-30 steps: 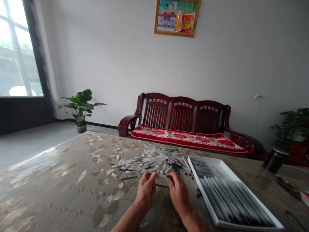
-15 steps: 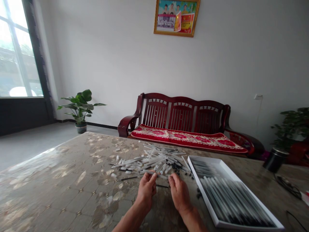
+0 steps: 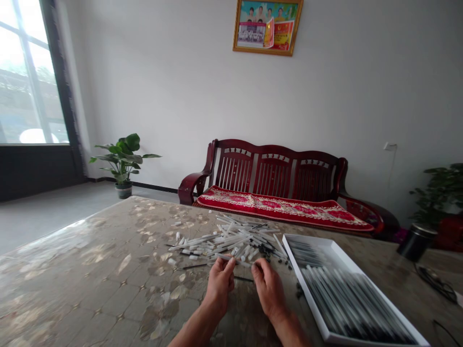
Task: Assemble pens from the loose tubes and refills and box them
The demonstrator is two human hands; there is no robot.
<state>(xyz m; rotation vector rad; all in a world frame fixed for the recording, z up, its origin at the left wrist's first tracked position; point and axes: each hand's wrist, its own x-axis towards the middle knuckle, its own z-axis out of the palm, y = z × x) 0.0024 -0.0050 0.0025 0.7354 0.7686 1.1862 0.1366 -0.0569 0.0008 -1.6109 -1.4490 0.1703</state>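
Between my two hands a translucent pen [image 3: 241, 263] lies nearly level, just in front of a loose pile. My left hand [image 3: 220, 279] is closed, thumb and fingers pinching its barrel. At the pen's other end my right hand [image 3: 269, 286] is closed too, its fingertips pinching the tip; the exact part there is too small to make out. Beyond the hands spreads a pile of pale pen barrels [image 3: 229, 236], with white pen caps [image 3: 193, 257] and small black pen parts [image 3: 266, 251] at its near side. A dark refill [image 3: 244, 279] lies on the table behind the hands.
To the right stands a white open box [image 3: 334, 250] with rows of assembled pens [image 3: 358, 299]. The patterned tabletop [image 3: 90, 270] stretches left. A black canister [image 3: 415, 242] and a cable [image 3: 436, 284] sit at the far right. Behind the table is a red wooden bench [image 3: 275, 173].
The view has shifted slightly, so the surroundings sit a little further right. Both hands keep their pinch on the pen, with hardly any visible movement.
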